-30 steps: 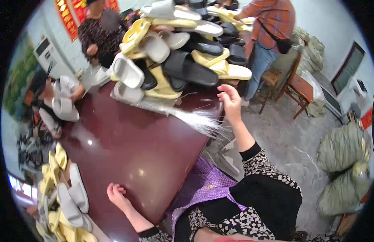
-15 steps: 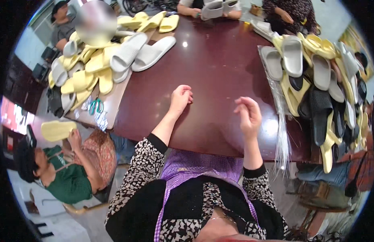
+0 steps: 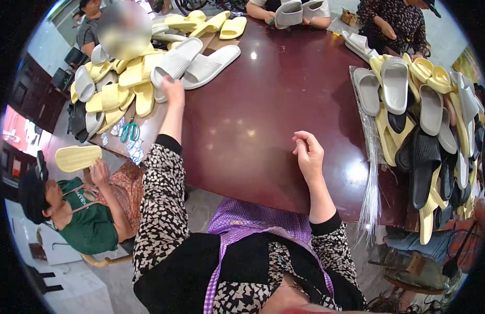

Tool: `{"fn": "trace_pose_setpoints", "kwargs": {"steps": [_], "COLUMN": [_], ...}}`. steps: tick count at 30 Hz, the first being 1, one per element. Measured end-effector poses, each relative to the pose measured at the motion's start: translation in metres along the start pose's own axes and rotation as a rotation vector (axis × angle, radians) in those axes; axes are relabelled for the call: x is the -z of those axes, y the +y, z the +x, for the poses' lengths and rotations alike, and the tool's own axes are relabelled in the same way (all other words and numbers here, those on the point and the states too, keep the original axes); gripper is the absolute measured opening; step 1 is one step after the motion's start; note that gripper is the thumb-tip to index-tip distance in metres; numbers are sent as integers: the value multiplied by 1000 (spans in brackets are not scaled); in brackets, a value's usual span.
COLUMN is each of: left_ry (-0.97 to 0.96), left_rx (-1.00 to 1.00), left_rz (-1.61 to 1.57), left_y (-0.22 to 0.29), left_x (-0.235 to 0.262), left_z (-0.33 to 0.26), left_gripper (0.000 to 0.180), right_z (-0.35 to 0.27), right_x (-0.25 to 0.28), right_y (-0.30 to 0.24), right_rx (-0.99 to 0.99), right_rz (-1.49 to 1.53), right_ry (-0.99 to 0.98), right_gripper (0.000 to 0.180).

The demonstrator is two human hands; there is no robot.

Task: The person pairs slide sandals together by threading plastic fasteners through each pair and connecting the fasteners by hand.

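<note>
My left hand [image 3: 173,92] reaches out to the far left of the table. Its fingertips are at the near end of a grey slide slipper [image 3: 180,58] with a ribbed strap. Blur hides whether they grip it. Beside it lies a second grey slipper [image 3: 213,66], partly on the bare tabletop. Above the dark red table [image 3: 253,131], my right hand [image 3: 309,155] hangs with loosely bent fingers and nothing in it.
Yellow slippers [image 3: 109,98] and grey ones are heaped at the left, near green-handled scissors [image 3: 130,131]. A mixed slipper pile [image 3: 425,138] and clear plastic strands [image 3: 369,193] lie at the right. A person [image 3: 90,220] at the left holds a yellow slipper [image 3: 78,158]; others sit across.
My left hand has moved from the middle of the table to the grey slippers at the left. My right hand has shifted slightly left. The view has shifted a little.
</note>
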State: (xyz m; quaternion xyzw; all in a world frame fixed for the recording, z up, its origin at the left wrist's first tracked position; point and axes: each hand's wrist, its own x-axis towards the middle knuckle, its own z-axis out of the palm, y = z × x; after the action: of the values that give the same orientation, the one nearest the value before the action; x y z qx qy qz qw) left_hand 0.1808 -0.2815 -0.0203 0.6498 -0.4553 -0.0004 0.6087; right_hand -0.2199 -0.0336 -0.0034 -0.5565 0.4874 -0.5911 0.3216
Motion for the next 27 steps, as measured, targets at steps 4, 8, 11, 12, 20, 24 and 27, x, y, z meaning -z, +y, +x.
{"fn": "trace_pose_setpoints", "kwargs": {"steps": [4,8,11,12,20,24,27], "left_ry": [-214,-396,-384,-418,-1009,-1157,-1189], "left_rx": [224,676,760,879,957,789,807], "left_rz": [-195,-414,-585,-740,-982,-908,-922], "left_y": [24,31,30,33,151,188,198], "left_x": [-8,-19,-18,-20,-6,8,25], "left_z": [24,21,11,1,-139,-178,-195], "left_gripper": [28,29,30,29,22,20,17], "right_z": [2,5,8,11,11,15,18], "right_x": [8,9,8,7,22,49,58], "right_y": [4,7,7,5,-1,-1,0], "right_rx": [-80,-111,-124,-114,3,140,134], "right_rz": [-8,-51,-63,-56,94,28,85], "right_ry": [38,25,7,7,352,602,694], "right_gripper": [15,13,12,13,16,18,19]}}
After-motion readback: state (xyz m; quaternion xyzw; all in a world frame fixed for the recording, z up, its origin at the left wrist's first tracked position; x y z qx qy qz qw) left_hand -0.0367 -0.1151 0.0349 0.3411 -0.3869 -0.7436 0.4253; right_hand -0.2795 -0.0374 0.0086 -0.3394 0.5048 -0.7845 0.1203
